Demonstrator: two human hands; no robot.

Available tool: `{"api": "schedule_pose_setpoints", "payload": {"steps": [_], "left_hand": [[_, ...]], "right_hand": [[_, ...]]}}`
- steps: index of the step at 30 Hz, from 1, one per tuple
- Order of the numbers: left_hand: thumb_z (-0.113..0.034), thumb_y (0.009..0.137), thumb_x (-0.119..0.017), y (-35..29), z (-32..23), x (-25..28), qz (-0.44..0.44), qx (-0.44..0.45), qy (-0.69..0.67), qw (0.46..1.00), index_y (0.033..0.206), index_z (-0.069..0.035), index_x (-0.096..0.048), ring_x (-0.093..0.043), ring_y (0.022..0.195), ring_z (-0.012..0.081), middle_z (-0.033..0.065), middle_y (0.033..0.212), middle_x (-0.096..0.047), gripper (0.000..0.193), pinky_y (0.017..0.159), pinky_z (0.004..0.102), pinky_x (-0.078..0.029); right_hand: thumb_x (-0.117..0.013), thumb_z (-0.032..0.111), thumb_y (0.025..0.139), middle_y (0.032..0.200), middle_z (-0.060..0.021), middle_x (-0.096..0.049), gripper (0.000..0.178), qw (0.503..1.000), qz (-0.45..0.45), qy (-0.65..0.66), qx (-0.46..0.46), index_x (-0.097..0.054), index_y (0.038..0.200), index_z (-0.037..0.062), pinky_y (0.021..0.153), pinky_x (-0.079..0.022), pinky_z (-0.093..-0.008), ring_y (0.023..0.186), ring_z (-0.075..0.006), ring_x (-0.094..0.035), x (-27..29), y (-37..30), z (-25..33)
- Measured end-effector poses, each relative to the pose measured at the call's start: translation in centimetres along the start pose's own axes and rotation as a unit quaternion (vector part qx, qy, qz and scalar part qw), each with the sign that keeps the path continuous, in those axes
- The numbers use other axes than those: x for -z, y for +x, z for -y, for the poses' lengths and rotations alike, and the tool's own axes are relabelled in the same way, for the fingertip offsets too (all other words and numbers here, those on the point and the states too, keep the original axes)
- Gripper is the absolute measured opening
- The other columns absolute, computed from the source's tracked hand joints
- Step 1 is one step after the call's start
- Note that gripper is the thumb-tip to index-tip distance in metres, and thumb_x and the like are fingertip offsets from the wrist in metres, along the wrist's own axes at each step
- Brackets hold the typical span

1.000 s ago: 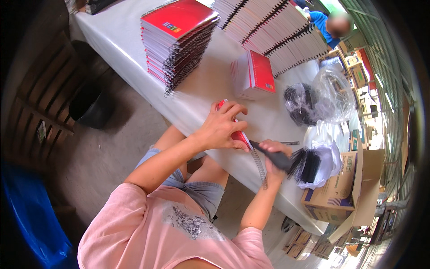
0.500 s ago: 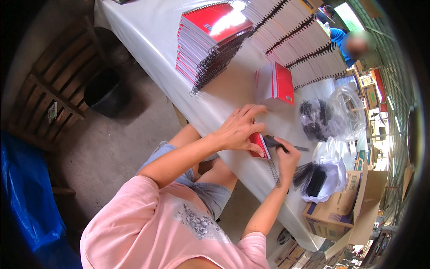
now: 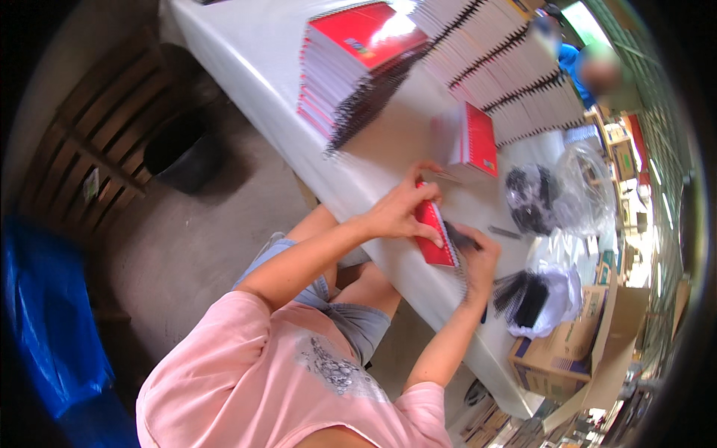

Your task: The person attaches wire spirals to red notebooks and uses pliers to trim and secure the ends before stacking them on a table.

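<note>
My left hand (image 3: 407,213) grips a small red-covered notebook (image 3: 439,239) with thumb and fingers, holding it tilted above the white table edge. Along its right side runs a row of holes, and a thin wire spiral (image 3: 461,272), blurred, hangs down from the lower end beside my right wrist. My right hand (image 3: 482,257) is closed around a dark tool (image 3: 461,237) pressed near the notebook's holed edge; its tip and exact kind are hidden. Just beyond the hands stands a pile of red-covered pads (image 3: 478,142), with no spiral visible on it.
A stack of red spiral notebooks (image 3: 366,33) and long rows of black-spiraled books (image 3: 515,67) cover the far table. To the right are a clear bag of black spirals (image 3: 534,194), loose black spirals (image 3: 523,299), a grey bar (image 3: 505,233) and an open carton (image 3: 556,366). A person in blue (image 3: 571,63) is beyond.
The notebook has turned so more of its red cover shows. My right hand and the tool have shifted slightly along its edge. The whole view has shifted a little.
</note>
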State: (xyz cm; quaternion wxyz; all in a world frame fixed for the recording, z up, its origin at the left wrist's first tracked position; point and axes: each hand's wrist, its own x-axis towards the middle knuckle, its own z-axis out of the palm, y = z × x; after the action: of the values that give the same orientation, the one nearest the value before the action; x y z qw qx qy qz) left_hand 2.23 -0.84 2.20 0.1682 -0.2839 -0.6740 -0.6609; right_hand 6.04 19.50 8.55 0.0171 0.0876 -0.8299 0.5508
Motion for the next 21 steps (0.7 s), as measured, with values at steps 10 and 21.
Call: {"api": "schedule_pose_setpoints", "payload": {"steps": [10,21], "left_hand": [[-0.043,0.043,-0.090,0.8,0.2,0.1,0.008,-0.002,-0.003,1.000,0.104,-0.008,-0.040,-0.034,0.118,0.0306,0.0189,0.123,-0.032,0.086,0.090,0.0363,-0.037],[-0.046,0.047,-0.089,0.5,0.7,0.7,0.059,0.084,-0.033,0.994,0.108,0.000,-0.026,-0.038,0.092,0.0201,0.0174,0.118,-0.030,0.099,0.078,0.0290,-0.038]], "right_hand": [[-0.064,0.006,0.075,0.092,-0.0124,-0.068,0.018,0.990,-0.047,-0.098,-0.093,-0.069,0.090,-0.0029,0.078,-0.049,-0.0274,0.084,-0.0180,-0.064,-0.4,1.4,-0.5],[-0.056,-0.001,0.072,0.079,-0.0065,-0.069,0.025,0.958,-0.057,0.276,0.044,-0.069,0.093,0.0001,0.067,-0.047,-0.0239,0.070,-0.0091,-0.058,-3.8,1.5,2.7]]}}
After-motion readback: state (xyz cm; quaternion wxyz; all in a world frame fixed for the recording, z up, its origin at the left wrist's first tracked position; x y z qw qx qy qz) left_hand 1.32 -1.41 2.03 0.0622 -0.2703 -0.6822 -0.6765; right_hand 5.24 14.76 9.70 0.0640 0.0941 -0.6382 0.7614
